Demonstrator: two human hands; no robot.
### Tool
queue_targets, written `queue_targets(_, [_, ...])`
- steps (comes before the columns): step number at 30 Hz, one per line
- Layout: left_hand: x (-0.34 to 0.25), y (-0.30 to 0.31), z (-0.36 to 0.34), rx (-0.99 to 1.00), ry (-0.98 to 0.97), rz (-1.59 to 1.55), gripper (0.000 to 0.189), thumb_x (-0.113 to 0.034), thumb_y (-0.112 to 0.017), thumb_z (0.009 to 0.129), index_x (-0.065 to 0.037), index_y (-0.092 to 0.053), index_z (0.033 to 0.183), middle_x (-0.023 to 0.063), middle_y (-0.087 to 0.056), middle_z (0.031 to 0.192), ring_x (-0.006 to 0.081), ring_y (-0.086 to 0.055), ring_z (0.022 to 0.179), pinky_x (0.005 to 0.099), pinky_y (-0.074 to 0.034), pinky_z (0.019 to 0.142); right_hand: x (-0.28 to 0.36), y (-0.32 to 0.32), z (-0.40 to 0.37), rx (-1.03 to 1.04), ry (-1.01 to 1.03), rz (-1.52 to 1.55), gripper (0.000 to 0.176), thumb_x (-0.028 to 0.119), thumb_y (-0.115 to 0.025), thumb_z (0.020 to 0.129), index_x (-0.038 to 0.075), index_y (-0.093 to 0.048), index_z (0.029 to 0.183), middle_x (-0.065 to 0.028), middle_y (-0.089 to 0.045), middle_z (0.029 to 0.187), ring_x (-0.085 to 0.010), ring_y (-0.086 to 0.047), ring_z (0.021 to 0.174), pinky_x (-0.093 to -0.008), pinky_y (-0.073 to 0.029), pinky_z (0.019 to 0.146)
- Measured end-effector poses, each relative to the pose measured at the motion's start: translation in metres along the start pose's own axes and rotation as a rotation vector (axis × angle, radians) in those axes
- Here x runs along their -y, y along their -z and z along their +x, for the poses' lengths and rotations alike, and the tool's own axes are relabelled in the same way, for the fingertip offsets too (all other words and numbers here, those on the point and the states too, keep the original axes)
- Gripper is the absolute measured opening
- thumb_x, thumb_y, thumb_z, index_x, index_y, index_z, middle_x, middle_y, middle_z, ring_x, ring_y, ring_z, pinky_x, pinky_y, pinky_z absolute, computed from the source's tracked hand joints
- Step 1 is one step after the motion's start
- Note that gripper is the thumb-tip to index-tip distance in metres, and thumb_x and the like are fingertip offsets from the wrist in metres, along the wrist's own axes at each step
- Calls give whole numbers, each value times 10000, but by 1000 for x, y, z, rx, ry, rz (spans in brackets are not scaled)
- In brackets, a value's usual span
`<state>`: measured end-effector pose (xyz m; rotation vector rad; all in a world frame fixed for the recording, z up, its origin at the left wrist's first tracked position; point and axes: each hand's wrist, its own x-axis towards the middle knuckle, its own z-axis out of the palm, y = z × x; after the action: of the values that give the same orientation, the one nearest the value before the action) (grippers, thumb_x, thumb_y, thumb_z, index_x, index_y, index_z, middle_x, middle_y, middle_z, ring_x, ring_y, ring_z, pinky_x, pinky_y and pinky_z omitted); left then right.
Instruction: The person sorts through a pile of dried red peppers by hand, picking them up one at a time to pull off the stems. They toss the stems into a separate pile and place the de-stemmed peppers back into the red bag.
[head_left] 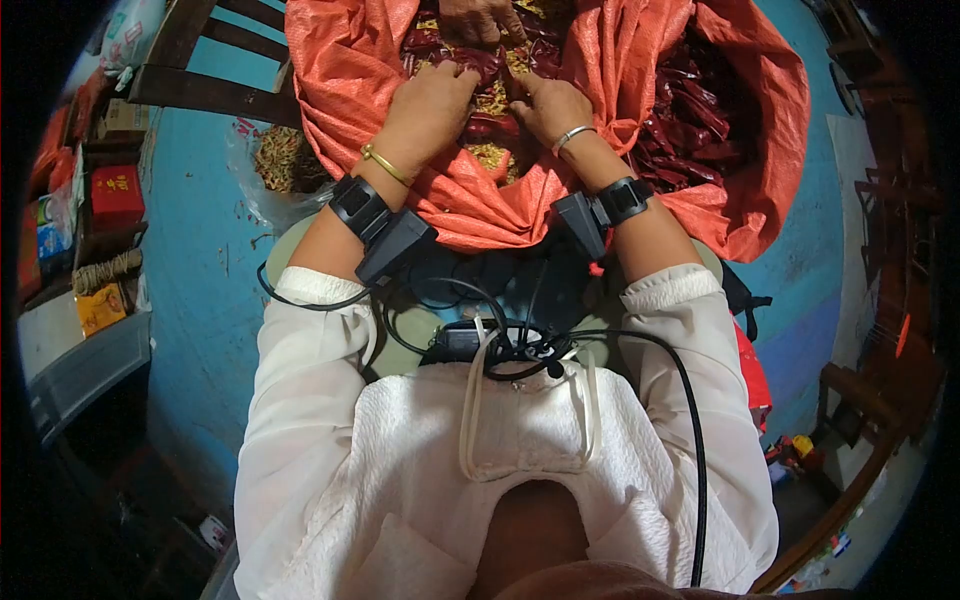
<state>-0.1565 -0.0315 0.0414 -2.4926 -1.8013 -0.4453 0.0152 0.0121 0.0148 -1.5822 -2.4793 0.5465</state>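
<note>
My left hand [430, 105], with a gold-coloured bangle at the wrist, reaches into an open orange woven sack [355, 70]. Its fingers are bent down over dark red dried chillies [480, 62]; what they hold, if anything, is hidden. Close by on the right, my right hand [552, 108] has its thumb and index finger apart at a chilli and the yellow seeds [490, 97]. A silver-coloured bangle is on that wrist. Another person's hand [482, 20] touches the chillies just beyond mine.
A second orange sack [785, 110] on the right holds more dried chillies [695, 125]. A clear plastic bag of stems [285, 160] lies at the left, below a dark wooden chair [215, 95]. Black cables [690, 420] run across my lap and right arm.
</note>
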Motion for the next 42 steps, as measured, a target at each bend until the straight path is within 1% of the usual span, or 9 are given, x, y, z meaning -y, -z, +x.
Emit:
queue_targets(8, [3,7,-4,253,70,80,193,-239,-565,734,-55,-617,763,131,-568,781,313,-559,747,402,-450,632,-7,-3,-6,36,51,14,274,241,-566,747,74,-537,961,-166,-600,836,-335,-570,814,-426,-455,710])
queue_targets(12, [20,13,-7,441,188,110,211,-248,-579,724,-54,-620,796,158,-583,781,314,-563,763,412,-447,649,-18,-8,-4,-11,32,128,290,239,-567,742,59,-533,967,-178,-595,850,-341,-564,829,-430,-448,729])
queue_targets(21, [62,18,-17,309,173,-85,259,-204,-626,684,20,-578,802,202,-574,772,353,-552,750,407,-433,653,-13,-2,-7,90,29,115,275,234,-565,739,56,-543,947,-190,-592,869,-349,-560,846,-429,-442,746])
queue_targets(25, [72,24,-15,343,333,-201,251,-195,-627,697,22,-573,810,209,-585,782,356,-561,746,398,-437,657,-13,0,-10,61,48,149,265,225,-559,735,57,-543,940,-203,-590,847,-357,-559,833,-438,-439,739])
queue_targets(29, [57,23,-9,314,262,15,299,-210,-629,699,6,-569,896,199,-582,795,357,-552,789,412,-428,678,-15,-8,-9,-39,46,212,265,217,-559,726,62,-544,940,-211,-589,827,-358,-562,809,-442,-440,729])
queue_targets(31, [46,14,-4,121,166,-20,320,-202,-615,708,-5,-549,951,206,-571,840,357,-540,830,419,-421,706,-16,-7,-11,-127,57,304,275,210,-562,714,67,-547,948,-211,-588,812,-356,-566,786,-443,-441,719])
queue_targets(32, [42,16,-1,199,147,-47,332,-182,-600,718,-14,-531,996,212,-560,884,355,-532,856,418,-419,729,-18,-11,-11,-176,74,306,282,201,-562,705,73,-550,956,-202,-592,800,-355,-569,767,-442,-444,708])
queue_targets(37, [14,20,13,215,86,-75,262,-185,-590,731,-17,-567,930,173,-565,895,341,-535,841,403,-425,719,-16,0,-17,-198,34,388,317,162,-561,688,40,-569,981,-180,-589,882,-328,-563,828,-379,-438,752])
queue_targets(42, [-17,23,8,241,-30,-221,250,-192,-604,720,-27,-571,905,151,-557,835,326,-535,809,397,-431,693,-15,-1,-14,-179,-25,401,229,149,-569,671,43,-610,870,-152,-605,784,-285,-582,742,-347,-452,688])
